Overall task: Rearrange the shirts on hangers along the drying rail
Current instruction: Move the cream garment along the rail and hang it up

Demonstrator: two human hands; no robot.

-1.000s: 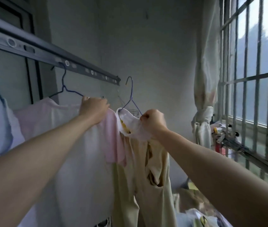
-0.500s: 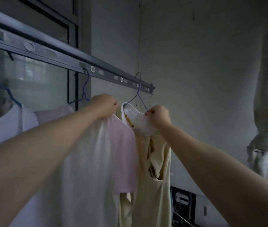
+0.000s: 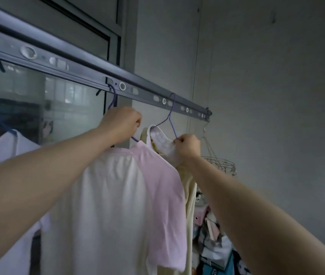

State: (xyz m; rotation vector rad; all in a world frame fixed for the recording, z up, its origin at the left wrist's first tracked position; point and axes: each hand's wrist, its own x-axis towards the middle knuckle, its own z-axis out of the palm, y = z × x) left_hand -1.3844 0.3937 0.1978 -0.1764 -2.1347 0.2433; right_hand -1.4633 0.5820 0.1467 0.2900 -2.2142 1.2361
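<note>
Beneath the drying rail, near twelve o'clock, gripping the purple hanger of the pink-sleeved shirt in the curled fingers of the left hand. Toward three o'clock, pinching the white collar of the cream shirt with the right hand, below a second hanger.

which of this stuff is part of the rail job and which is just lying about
Job: rail, pink shirt, its hanger in the left hand, cream shirt held by the right hand, white shirt.
Lying about: wire rack, clothes pile.
</note>
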